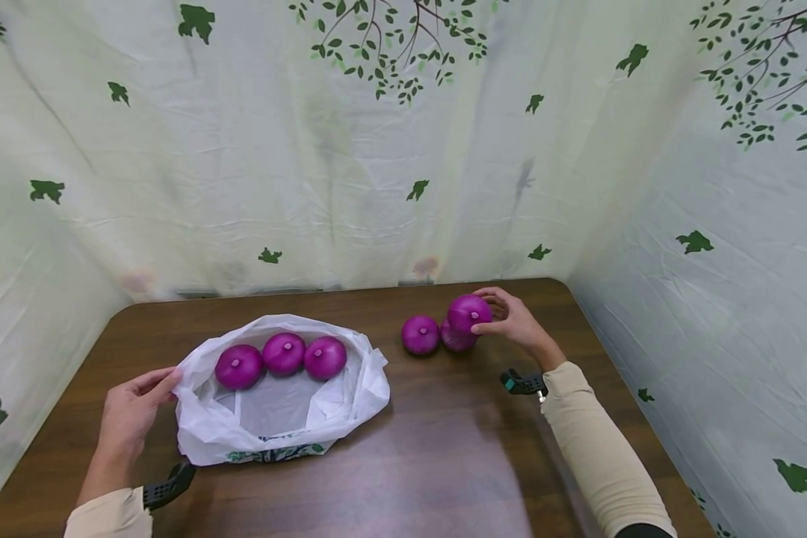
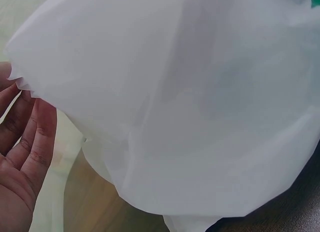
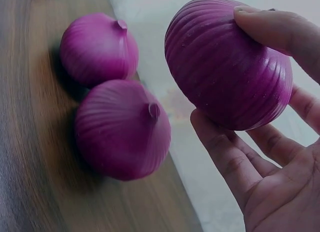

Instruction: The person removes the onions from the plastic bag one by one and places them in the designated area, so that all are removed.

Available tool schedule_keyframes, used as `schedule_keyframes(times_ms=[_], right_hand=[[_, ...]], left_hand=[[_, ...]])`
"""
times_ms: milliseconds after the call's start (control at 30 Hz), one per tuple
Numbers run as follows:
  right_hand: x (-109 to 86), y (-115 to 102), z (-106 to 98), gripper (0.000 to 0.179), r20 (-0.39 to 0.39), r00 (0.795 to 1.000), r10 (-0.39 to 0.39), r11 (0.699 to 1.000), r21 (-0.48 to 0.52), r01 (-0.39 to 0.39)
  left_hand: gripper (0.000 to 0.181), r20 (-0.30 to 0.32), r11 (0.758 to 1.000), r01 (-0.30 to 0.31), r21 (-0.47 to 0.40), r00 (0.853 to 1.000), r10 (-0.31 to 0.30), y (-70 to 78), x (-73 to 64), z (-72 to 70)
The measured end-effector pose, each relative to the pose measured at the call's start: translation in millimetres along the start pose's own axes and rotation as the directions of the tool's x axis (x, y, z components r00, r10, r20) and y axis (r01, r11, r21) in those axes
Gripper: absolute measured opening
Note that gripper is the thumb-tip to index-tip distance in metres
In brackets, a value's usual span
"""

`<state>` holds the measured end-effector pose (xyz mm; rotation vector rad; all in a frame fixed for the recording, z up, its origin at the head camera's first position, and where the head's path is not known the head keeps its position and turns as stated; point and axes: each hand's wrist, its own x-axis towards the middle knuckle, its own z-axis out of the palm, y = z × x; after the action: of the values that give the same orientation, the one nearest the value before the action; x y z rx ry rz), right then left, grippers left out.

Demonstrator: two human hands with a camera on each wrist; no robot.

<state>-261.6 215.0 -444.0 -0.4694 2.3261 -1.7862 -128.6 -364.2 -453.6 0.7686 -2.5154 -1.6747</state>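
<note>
A purple onion (image 3: 225,67) is held up by my right hand (image 1: 511,323), thumb on one side and fingers on the other. Two more onions (image 3: 122,129) sit on the table beneath and beside it, close together. My left hand (image 1: 133,415) pinches the left rim of a white plastic bag (image 1: 195,433), whose mouth gapes upward. Inside the bag, three onions (image 1: 284,354) lie in a row along its far side. In the left wrist view, the bag's pale wall fills most of the picture, with the left fingers (image 2: 42,137) at its edge.
The brown wooden table (image 1: 437,448) has its far edge against a pale curtain (image 1: 350,164) printed with leaves. More curtain hangs at both sides. Each wrist wears a dark band (image 1: 168,487).
</note>
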Motion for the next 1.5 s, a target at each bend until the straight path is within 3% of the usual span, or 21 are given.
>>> schedule_keyframes(times_ms=[667,1000,1500], right_hand=[[-14.5,14.4,-17.0,0.059,-0.094,0.995,0.042,0.998,0.045,-0.037],[-18.5,24.0,-23.9,0.063,-0.175,0.984,0.043,0.999,0.025,-0.039],[-24.3,36.4,-26.3,0.065,-0.233,0.966,0.113,0.993,0.038,-0.107]], left_hand=[[0.063,0.005,1.000,0.016,-0.008,1.000,-0.016,-1.6,0.2,0.8],[0.066,0.001,1.000,0.013,0.007,1.000,-0.013,-0.4,0.4,2.1],[0.063,0.007,1.000,-0.006,0.002,1.000,0.006,1.3,-2.5,1.4]])
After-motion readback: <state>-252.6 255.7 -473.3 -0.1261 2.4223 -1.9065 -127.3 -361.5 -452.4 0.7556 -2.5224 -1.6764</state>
